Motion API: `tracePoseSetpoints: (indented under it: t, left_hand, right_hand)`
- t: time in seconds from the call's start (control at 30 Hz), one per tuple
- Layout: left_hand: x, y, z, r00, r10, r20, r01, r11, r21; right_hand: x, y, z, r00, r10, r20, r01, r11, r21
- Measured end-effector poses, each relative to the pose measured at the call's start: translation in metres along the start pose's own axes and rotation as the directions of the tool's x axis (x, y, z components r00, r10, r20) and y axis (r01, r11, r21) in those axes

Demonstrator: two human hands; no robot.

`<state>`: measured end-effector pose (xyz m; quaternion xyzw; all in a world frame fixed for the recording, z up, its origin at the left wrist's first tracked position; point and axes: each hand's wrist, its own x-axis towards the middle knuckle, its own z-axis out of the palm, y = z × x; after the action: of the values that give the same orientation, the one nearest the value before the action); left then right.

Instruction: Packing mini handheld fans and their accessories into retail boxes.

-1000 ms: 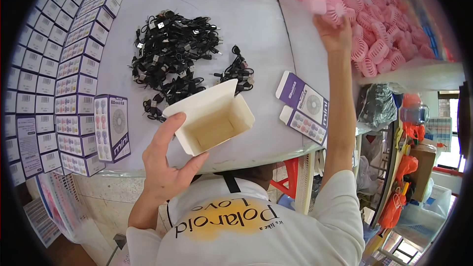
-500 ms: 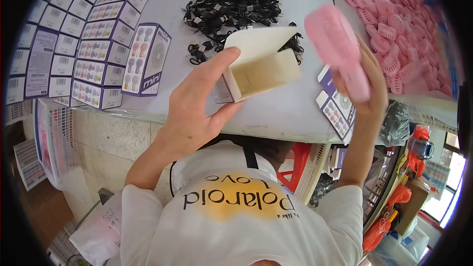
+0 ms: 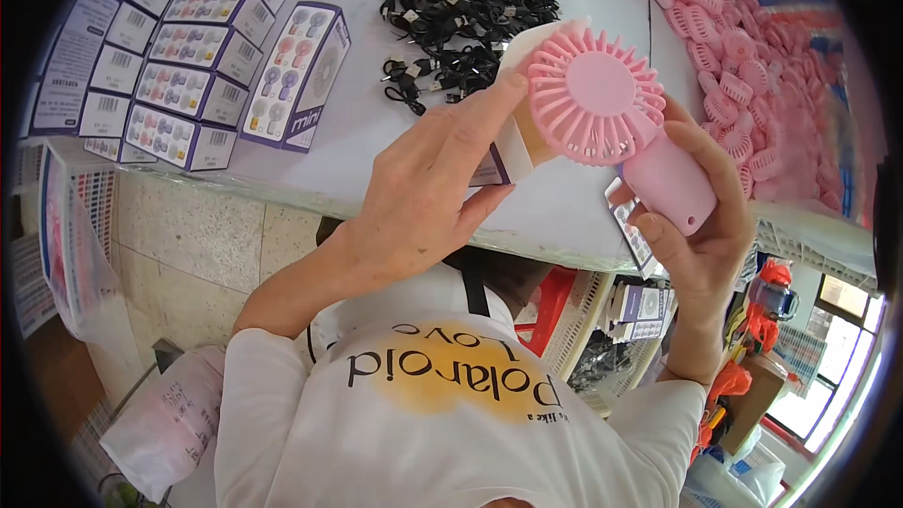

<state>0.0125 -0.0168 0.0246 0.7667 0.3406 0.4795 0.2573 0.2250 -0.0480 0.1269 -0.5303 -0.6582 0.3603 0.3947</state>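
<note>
In my left hand [image 3: 428, 179] is a small cardboard box [image 3: 491, 162] with its flap up, gripped between thumb and fingers. My right hand [image 3: 710, 198] holds a pink handheld fan [image 3: 600, 85] by its handle, head toward the box. The round fan head lies over the box's opening and hides most of it; whether it touches the box I cannot tell. A flat purple-and-white carton [image 3: 632, 230] lies at the table edge below the fan handle.
Black charging cables [image 3: 461, 9] form a heap at the table's far middle. Stacked purple-and-white boxes [image 3: 188, 89] fill the left, with one box [image 3: 293, 75] standing beside them. Many pink fans [image 3: 743, 75] are piled at the right. A white crate [image 3: 80, 216] stands below the left table edge.
My right hand has brought the fan left to the box opening, its ribbed side now showing. The box in my left hand has shifted right, and the view has moved slightly.
</note>
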Motion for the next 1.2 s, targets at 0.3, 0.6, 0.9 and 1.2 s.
tracePoseSetpoints:
  t: [0.3,0.6,0.9,1.2]
  left_hand:
    - [-0.012,-0.003,0.005,0.988,0.153,-0.007,-0.153,0.988,-0.01]
    - [-0.027,-0.013,-0.032,0.954,-0.268,-0.132,0.222,0.932,-0.286]
    - [-0.023,-0.011,-0.029,0.971,-0.237,0.028,0.237,0.948,-0.213]
    - [-0.019,-0.006,-0.023,0.98,-0.177,0.087,0.187,0.973,-0.138]
  right_hand:
    - [0.024,0.001,0.008,0.901,-0.377,0.213,0.42,0.639,-0.644]
    - [0.033,0.084,0.011,0.99,-0.011,0.14,0.094,0.792,-0.603]
    - [0.024,0.112,0.027,0.999,-0.028,-0.028,0.01,0.857,-0.515]
    - [0.019,0.014,0.028,0.902,-0.429,0.056,0.394,0.761,-0.516]
